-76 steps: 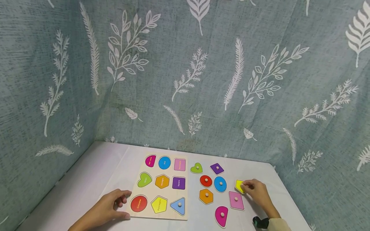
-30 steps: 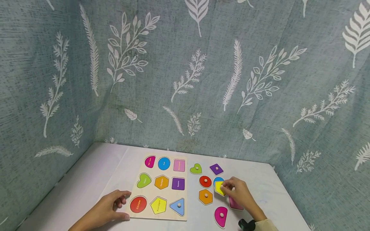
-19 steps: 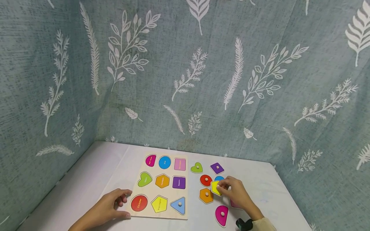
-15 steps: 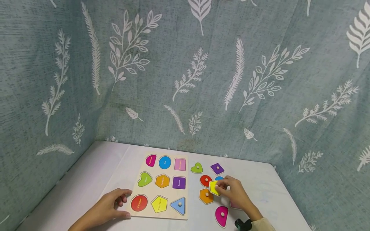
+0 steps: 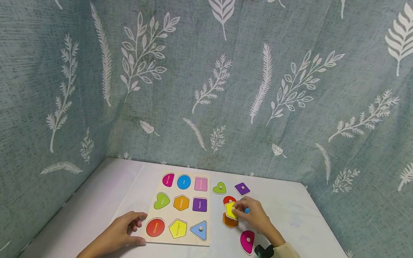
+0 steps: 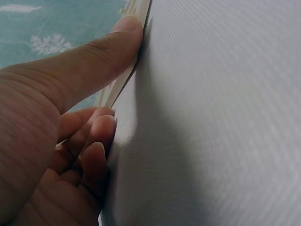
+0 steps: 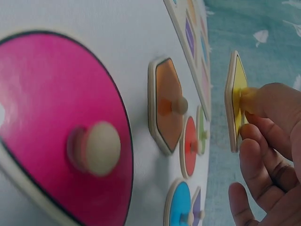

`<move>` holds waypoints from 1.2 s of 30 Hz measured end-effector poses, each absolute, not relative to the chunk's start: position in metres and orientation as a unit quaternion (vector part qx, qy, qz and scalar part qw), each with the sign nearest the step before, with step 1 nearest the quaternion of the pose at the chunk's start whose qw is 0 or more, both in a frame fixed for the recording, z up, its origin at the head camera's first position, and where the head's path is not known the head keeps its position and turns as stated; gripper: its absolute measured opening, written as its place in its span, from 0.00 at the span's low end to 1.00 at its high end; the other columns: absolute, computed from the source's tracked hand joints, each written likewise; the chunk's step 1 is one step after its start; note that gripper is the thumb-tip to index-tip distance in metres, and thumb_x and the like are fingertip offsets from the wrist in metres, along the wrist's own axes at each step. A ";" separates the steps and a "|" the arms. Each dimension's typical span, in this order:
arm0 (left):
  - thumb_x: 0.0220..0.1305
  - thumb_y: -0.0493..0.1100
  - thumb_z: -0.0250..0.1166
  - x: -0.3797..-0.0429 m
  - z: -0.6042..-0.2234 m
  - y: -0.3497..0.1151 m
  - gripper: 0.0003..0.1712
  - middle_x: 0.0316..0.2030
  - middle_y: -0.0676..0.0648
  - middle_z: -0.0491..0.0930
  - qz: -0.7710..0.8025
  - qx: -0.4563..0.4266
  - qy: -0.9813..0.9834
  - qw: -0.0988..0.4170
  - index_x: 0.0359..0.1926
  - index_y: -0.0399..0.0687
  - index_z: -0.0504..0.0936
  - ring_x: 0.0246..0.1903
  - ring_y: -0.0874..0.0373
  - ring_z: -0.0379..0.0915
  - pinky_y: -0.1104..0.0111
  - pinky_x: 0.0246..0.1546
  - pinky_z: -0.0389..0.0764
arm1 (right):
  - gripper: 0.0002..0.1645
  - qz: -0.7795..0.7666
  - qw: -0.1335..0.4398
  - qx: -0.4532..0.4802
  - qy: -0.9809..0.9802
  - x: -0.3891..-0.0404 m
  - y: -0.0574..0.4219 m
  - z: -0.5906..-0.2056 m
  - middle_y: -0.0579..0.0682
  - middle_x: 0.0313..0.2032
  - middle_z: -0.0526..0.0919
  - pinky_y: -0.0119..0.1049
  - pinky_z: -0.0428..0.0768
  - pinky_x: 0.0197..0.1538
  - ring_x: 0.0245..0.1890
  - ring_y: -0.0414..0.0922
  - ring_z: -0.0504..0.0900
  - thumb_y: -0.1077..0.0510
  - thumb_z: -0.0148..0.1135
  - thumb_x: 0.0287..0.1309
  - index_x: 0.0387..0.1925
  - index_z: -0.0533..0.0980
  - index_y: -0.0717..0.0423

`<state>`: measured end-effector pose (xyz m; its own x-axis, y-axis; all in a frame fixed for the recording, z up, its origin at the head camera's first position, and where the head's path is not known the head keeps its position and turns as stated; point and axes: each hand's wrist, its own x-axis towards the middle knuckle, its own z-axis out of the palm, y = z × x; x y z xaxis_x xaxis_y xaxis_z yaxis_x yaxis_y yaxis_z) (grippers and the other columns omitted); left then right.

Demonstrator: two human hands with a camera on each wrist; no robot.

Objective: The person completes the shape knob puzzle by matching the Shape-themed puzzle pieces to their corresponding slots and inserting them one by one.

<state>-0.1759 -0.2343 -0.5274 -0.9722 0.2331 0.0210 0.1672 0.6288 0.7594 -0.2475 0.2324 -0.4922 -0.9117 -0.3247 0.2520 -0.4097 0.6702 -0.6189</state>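
Observation:
My right hand (image 5: 253,213) pinches a yellow pentagon puzzle piece (image 5: 230,210) by its knob. In the right wrist view the yellow piece (image 7: 236,101) is held above the table, tilted. In the head view it partly covers the red circle piece (image 5: 227,199) and the orange hexagon piece (image 5: 229,223). My left hand (image 5: 120,231) rests at the left edge of the wooden puzzle board (image 5: 166,213), thumb and fingertips touching that edge with the fingers loosely bent. A blue triangle piece (image 5: 199,231) with a knob sits in the board's near right corner; the printed pentagon (image 5: 177,228) is beside it.
Right of the board lie a green heart piece (image 5: 219,187), a purple piece (image 5: 242,189) and a magenta half-round piece (image 5: 247,242). My right hand mostly hides a blue oval piece (image 7: 178,202) and a pink piece. Leaf-patterned cloth (image 5: 206,89) stands behind the white table (image 5: 303,211).
My right hand has lifted the yellow pentagon piece from the right side of the table and carried it left, over the other loose pieces. My left hand stays at the board's edge.

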 end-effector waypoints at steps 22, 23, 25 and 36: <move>0.35 0.52 0.88 -0.179 -0.529 -0.232 0.48 0.33 0.53 0.71 0.402 0.105 0.909 0.030 0.57 0.35 0.80 0.33 0.64 0.68 0.74 0.33 0.73 | 0.04 0.363 0.023 0.242 -0.900 -0.247 0.202 -0.502 0.38 0.29 0.76 0.30 0.79 0.34 0.31 0.37 0.75 0.52 0.73 0.63 0.32 0.85 0.45; 0.35 0.52 0.88 -0.179 -0.529 -0.232 0.48 0.33 0.53 0.72 0.401 0.104 0.910 0.030 0.58 0.35 0.80 0.33 0.64 0.68 0.74 0.33 0.73 | 0.04 0.362 0.020 0.240 -0.901 -0.247 0.201 -0.502 0.37 0.29 0.76 0.30 0.79 0.34 0.31 0.37 0.75 0.52 0.73 0.63 0.32 0.85 0.45; 0.35 0.52 0.88 -0.178 -0.529 -0.233 0.48 0.33 0.53 0.72 0.399 0.104 0.911 0.028 0.58 0.35 0.80 0.33 0.64 0.68 0.74 0.34 0.74 | 0.04 0.358 0.019 0.240 -0.902 -0.246 0.197 -0.501 0.37 0.29 0.76 0.30 0.78 0.34 0.31 0.37 0.74 0.52 0.73 0.63 0.32 0.85 0.45; 0.35 0.49 0.88 -0.182 -0.531 -0.229 0.47 0.32 0.52 0.71 0.403 0.085 0.911 0.035 0.57 0.35 0.80 0.33 0.62 0.68 0.74 0.34 0.75 | 0.06 0.352 0.014 0.232 -0.907 -0.246 0.188 -0.504 0.36 0.29 0.76 0.30 0.78 0.36 0.32 0.36 0.74 0.50 0.74 0.61 0.35 0.87 0.47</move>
